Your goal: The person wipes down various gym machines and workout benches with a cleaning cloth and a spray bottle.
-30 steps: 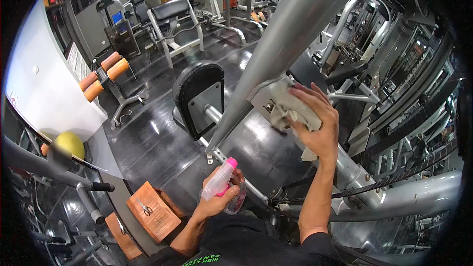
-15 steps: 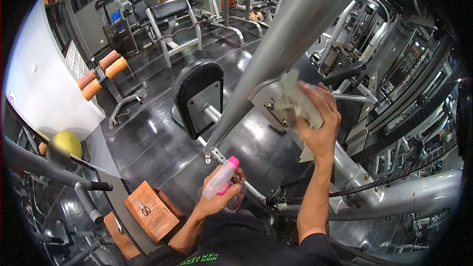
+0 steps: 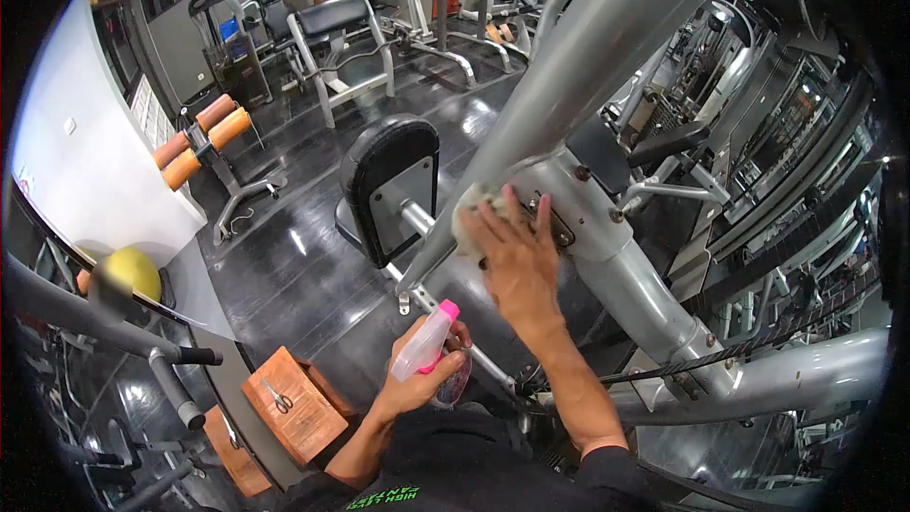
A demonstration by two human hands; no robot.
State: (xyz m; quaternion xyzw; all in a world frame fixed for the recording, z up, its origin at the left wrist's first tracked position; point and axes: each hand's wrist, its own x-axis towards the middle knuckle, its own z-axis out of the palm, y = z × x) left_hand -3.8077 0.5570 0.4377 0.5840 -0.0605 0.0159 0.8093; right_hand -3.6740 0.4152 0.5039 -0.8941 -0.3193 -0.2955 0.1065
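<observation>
In the head view, the right hand (image 3: 524, 280) is out flat, fingers spread and nearly straight, pressing the pale cloth (image 3: 467, 223) onto the lower end of the thick grey beam (image 3: 588, 66). Below the beam, the left hand (image 3: 403, 393) is closed round the spray bottle (image 3: 417, 351), its pink top up. So the cloth is on the metal, but how much of the beam it has covered, and how much is left, can't be told. And there's the change: half a second ago the cloth is bunched right of the beam over the bolts (image 3: 536, 204); now it's across on the beam, bolts partly uncovered, bottle much the same.
</observation>
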